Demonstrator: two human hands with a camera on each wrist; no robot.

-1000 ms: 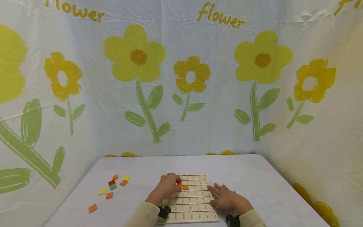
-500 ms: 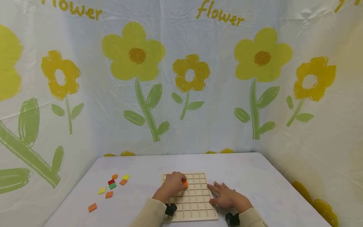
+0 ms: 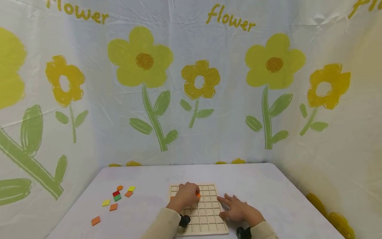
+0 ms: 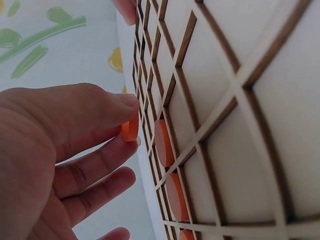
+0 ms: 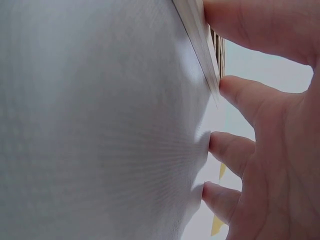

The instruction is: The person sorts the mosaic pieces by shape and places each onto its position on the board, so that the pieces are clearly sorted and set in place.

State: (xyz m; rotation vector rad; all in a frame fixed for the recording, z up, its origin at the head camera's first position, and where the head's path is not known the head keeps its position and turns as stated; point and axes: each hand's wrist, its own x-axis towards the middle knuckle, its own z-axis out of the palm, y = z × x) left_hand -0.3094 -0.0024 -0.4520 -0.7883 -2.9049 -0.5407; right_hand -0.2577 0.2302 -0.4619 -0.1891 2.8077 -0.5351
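Left hand (image 3: 186, 196), disc (image 4: 131, 129) farther right

White cloth (image 3: 232, 132) with yellow flowers (image 3: 140, 57) hangs at nine, twelve and three o'clock around a pale table (image 3: 253, 181) at six.

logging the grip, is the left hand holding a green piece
No, in the left wrist view the left hand pinches an orange piece.

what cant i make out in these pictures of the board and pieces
Head: some squares of the board, covered by the left hand.
Left wrist: part of the pinched orange piece, hidden by that hand.
Left wrist: the lowest orange piece, cut off by the bottom edge.
Right wrist: the board's squares, seen too edge-on.
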